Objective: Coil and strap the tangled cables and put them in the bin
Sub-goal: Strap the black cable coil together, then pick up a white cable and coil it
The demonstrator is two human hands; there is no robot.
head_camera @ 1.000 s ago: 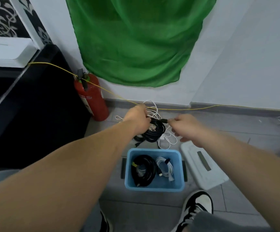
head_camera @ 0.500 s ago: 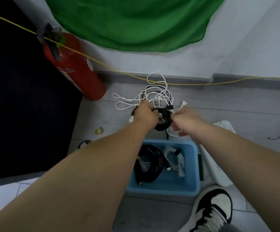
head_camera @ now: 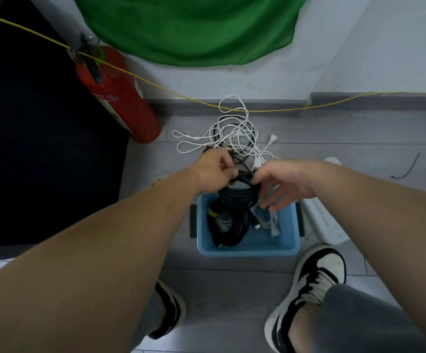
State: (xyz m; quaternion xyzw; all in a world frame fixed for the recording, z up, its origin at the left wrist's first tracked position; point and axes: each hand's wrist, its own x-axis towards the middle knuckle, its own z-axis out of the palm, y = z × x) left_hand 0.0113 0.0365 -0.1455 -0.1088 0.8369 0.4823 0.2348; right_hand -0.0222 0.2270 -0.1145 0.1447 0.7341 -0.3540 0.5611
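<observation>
Above a blue plastic bin (head_camera: pixel 247 249) on grey floor tiles (head_camera: pixel 334 138), left hand (head_camera: pixel 214 169) fingers clench a black coiled cable (head_camera: pixel 237 197); right hand (head_camera: pixel 283 184) fingers, loosely spread, touch its side.

There were two hands, the left hand (head_camera: pixel 215 169) and the right hand (head_camera: pixel 283 184); one blue bin (head_camera: pixel 247 250); three coils, namely one held black coil (head_camera: pixel 240 194), one binned black coil (head_camera: pixel 232 230) and one pale coil (head_camera: pixel 270 221); one white cable tangle (head_camera: pixel 232 133); one red fire extinguisher (head_camera: pixel 120 103); and two shoes, a left shoe (head_camera: pixel 171 309) and a right shoe (head_camera: pixel 316 276).
</observation>
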